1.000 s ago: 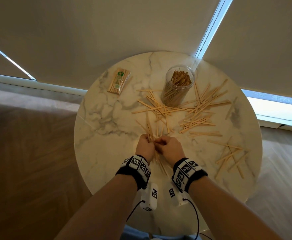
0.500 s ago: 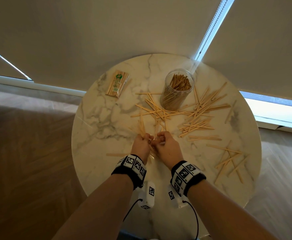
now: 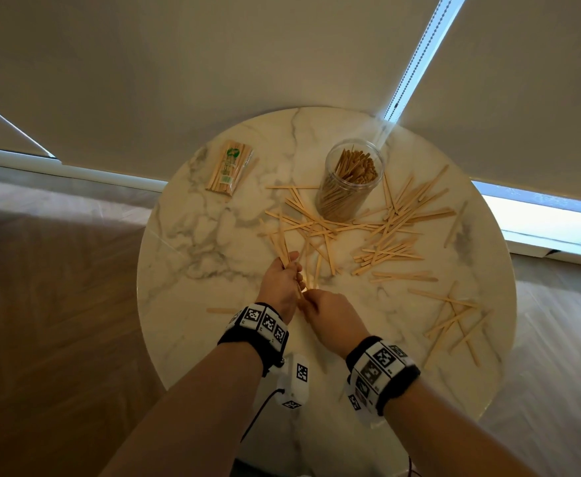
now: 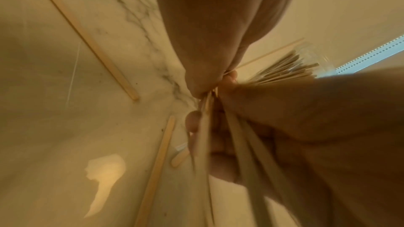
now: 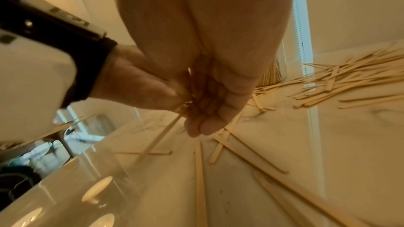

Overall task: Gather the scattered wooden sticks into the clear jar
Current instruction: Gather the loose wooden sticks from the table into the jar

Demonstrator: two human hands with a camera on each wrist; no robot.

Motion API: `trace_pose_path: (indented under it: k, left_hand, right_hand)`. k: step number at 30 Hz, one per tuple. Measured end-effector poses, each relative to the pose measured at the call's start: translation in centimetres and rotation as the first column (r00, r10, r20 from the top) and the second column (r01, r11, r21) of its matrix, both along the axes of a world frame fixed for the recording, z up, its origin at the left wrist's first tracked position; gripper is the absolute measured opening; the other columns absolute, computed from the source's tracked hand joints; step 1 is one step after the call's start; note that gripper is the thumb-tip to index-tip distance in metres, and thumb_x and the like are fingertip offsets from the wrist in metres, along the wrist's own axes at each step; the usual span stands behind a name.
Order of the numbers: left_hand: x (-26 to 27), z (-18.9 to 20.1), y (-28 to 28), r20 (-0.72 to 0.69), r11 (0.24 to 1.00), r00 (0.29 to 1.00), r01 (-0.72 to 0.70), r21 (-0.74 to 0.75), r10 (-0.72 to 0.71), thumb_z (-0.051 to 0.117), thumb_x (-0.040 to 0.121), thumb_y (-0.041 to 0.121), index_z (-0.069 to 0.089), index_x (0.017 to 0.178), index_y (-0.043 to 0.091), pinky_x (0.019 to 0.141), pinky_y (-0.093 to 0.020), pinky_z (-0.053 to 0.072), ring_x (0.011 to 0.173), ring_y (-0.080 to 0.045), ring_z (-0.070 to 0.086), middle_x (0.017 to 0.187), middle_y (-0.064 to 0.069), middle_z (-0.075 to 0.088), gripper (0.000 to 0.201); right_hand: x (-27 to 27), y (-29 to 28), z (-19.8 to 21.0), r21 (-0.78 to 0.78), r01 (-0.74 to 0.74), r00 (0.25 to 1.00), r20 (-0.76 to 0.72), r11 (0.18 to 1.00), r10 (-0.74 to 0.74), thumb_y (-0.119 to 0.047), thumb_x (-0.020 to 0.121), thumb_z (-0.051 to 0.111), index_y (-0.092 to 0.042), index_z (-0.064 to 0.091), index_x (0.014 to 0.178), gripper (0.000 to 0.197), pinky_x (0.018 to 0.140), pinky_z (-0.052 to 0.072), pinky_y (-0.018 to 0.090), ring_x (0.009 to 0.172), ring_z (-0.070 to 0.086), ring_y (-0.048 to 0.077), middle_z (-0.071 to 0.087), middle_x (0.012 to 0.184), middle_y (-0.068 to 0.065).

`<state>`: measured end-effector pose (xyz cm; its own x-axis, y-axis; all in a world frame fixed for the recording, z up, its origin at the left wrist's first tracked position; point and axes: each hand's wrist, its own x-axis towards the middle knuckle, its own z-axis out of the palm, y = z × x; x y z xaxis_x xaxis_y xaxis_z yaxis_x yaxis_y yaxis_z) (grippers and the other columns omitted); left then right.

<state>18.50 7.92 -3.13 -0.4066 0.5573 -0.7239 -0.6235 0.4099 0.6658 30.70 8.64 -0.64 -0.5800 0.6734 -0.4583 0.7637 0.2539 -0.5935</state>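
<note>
Many flat wooden sticks (image 3: 388, 232) lie scattered over the round marble table (image 3: 192, 270). The clear jar (image 3: 351, 180) stands upright at the back, packed with sticks. My left hand (image 3: 290, 270) grips a bundle of sticks (image 3: 278, 239) that fans out away from me, up and to the left. My right hand (image 3: 308, 299) sits just behind it and pinches the near ends of that bundle. In the left wrist view the bundle (image 4: 203, 144) runs between both hands. In the right wrist view my right fingers (image 5: 207, 110) curl against the left hand (image 5: 135, 84).
A wrapped packet of sticks (image 3: 230, 172) lies at the back left. One loose stick (image 3: 220, 310) rests left of my left wrist. Another cluster of sticks (image 3: 454, 321) lies near the right edge. A wall and window blinds stand behind the table.
Both hands have lifted the gathered bundle off the table. The left hand has moved forward along it, the right hand back to its near ends. One stick now lies left of the wrist.
</note>
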Motion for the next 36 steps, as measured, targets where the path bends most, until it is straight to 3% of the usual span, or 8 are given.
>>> trace_pose_path:
  k: [3, 11, 16, 20, 23, 28, 33, 36]
  left_hand:
    - [0.1, 0.3, 0.0, 0.035, 1.0, 0.999, -0.011, 0.013, 0.011, 0.036, 0.109, 0.008, 0.058, 0.125, 0.005, 0.061, -0.026, 0.041, 0.063, -0.011, 0.041, 0.08, -0.003, 0.047, 0.027]
    - [-2.2, 0.4, 0.0, -0.096, 0.994, 0.99, -0.11, -0.012, 0.108, 0.037, 0.109, 0.014, 0.061, 0.105, 0.013, 0.059, -0.025, 0.044, 0.06, -0.01, 0.044, 0.074, 0.001, 0.045, 0.023]
    - [0.0, 0.2, -1.2, -0.068, 0.992, 0.989, 0.127, -0.007, -0.128, 0.038, 0.106, 0.01, 0.056, 0.097, 0.012, 0.051, -0.025, 0.036, 0.055, -0.011, 0.041, 0.074, 0.0, 0.045, 0.02]
    - [2.0, 0.9, -2.3, -0.1, 0.917, 0.914, 0.397, 0.024, -0.393, 0.037, 0.11, 0.017, 0.052, 0.097, 0.011, 0.053, -0.025, 0.039, 0.059, -0.012, 0.045, 0.076, -0.002, 0.051, 0.02]
    - [2.5, 1.8, -2.4, -0.156, 0.897, 0.889, 0.441, 0.032, -0.431, 0.039, 0.11, 0.026, 0.057, 0.113, 0.005, 0.066, -0.026, 0.052, 0.076, -0.016, 0.06, 0.094, -0.011, 0.065, 0.027]
    - [3.3, 3.6, -2.4, -0.338, 0.853, 0.81, 0.52, 0.041, -0.478, 0.039, 0.11, 0.031, 0.057, 0.129, 0.011, 0.069, -0.009, 0.052, 0.091, -0.007, 0.067, 0.107, 0.004, 0.069, 0.033]
    - [4.5, 4.4, -2.1, -0.339, 0.876, 0.844, 0.471, 0.1, -0.415, 0.038, 0.11, 0.023, 0.054, 0.133, 0.016, 0.061, -0.006, 0.049, 0.075, 0.016, 0.065, 0.102, 0.011, 0.066, 0.028]
    - [4.5, 4.0, -2.3, -0.382, 0.873, 0.824, 0.481, 0.08, -0.419, 0.039, 0.11, 0.031, 0.054, 0.129, 0.013, 0.073, -0.016, 0.054, 0.091, 0.001, 0.067, 0.108, 0.005, 0.068, 0.03]
  right_hand:
    - [0.3, 0.4, 0.0, 0.018, -0.008, 0.999, 0.032, 1.0, 0.007, -0.026, 0.103, 0.047, -0.014, 0.069, 0.098, 0.026, 0.072, 0.047, 0.036, 0.083, 0.064, 0.028, 0.07, 0.088, 0.009]
    - [3.2, 1.5, 0.9, 0.022, 0.134, 0.987, 0.085, 0.991, -0.136, -0.025, 0.105, 0.042, -0.016, 0.061, 0.101, 0.021, 0.078, 0.055, 0.041, 0.079, 0.062, 0.021, 0.066, 0.088, 0.002]
    - [0.9, 3.5, 2.8, 0.001, 0.334, 0.913, -0.247, 0.943, -0.323, -0.029, 0.103, 0.048, -0.022, 0.063, 0.098, 0.017, 0.07, 0.055, 0.032, 0.077, 0.064, 0.013, 0.068, 0.085, -0.007]
    - [-1.0, 4.8, 2.7, -0.068, 0.411, 0.864, -0.288, 0.909, -0.412, -0.023, 0.102, 0.052, -0.02, 0.065, 0.093, 0.016, 0.068, 0.052, 0.026, 0.076, 0.066, 0.011, 0.07, 0.087, -0.008]
    - [-1.0, 4.9, 2.2, -0.091, 0.489, 0.825, -0.276, 0.868, -0.493, -0.019, 0.102, 0.052, -0.015, 0.066, 0.094, 0.017, 0.061, 0.047, 0.017, 0.072, 0.064, 0.006, 0.069, 0.083, -0.01]
    - [-0.7, 3.8, 1.9, 0.004, 0.545, 0.806, -0.279, 0.838, -0.523, -0.023, 0.102, 0.051, -0.018, 0.067, 0.095, 0.018, 0.067, 0.057, 0.033, 0.072, 0.064, 0.01, 0.067, 0.079, -0.009]
    - [-0.9, 3.4, 2.6, 0.076, 0.541, 0.825, -0.243, 0.838, -0.51, -0.031, 0.103, 0.049, -0.021, 0.065, 0.106, 0.019, 0.067, 0.05, 0.032, 0.076, 0.063, 0.016, 0.069, 0.085, -0.004]
    - [-0.9, 3.4, 2.9, 0.035, 0.531, 0.825, -0.249, 0.847, -0.507, -0.033, 0.103, 0.048, -0.024, 0.058, 0.116, 0.018, 0.069, 0.054, 0.033, 0.079, 0.068, 0.017, 0.072, 0.087, -0.003]
